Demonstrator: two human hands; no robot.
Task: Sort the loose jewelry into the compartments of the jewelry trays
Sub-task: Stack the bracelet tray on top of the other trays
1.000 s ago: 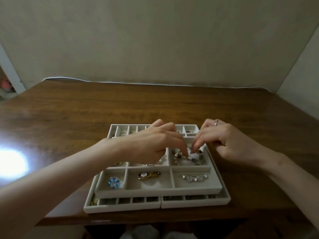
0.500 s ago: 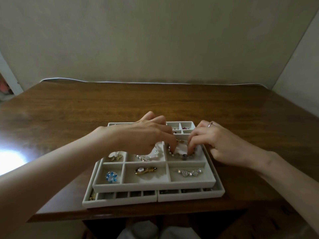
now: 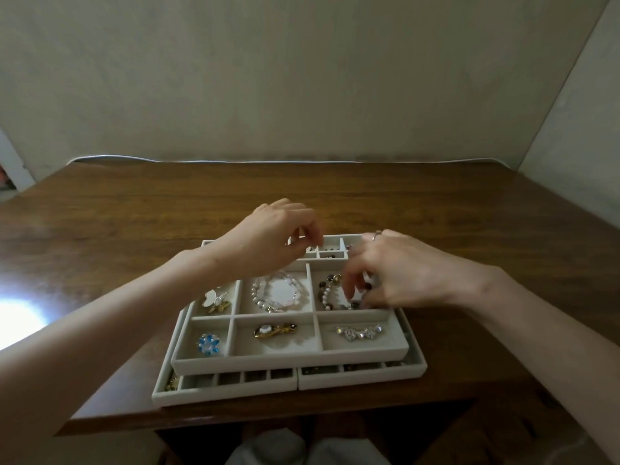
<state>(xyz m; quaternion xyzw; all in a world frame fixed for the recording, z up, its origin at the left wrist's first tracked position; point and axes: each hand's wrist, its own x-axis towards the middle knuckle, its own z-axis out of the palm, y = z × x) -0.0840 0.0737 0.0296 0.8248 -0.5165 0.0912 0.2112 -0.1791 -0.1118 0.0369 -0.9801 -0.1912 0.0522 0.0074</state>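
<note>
A white six-compartment tray [image 3: 288, 359] sits stacked on two lower trays [image 3: 228, 391]. My right hand [image 3: 399, 273] reaches into its back right compartment and pinches a dark beaded bracelet [image 3: 326, 295]. My left hand [image 3: 271, 236] hovers over the small compartments [image 3: 330, 255] at the back, fingers curled down around a small silvery piece [image 3: 312, 249]. A white bead bracelet [image 3: 260, 295] lies in the back middle compartment, and butterfly brooches [image 3: 214, 300] lie in the back left. In the front row are a blue flower [image 3: 208, 344], a gold brooch [image 3: 273, 330] and a crystal piece [image 3: 359, 332].
The trays stand near the front edge of a brown wooden table [image 3: 134, 223], which meets a pale wall at the back. A bright glare [image 3: 13, 323] lies on the table's left side. The lower right tray [image 3: 362, 379] shows a row of small compartments holding dark pieces.
My left hand has left the dark bracelet's compartment and moved up and back over the small rear compartments. My right hand stays on the bracelet, which now lies in its compartment.
</note>
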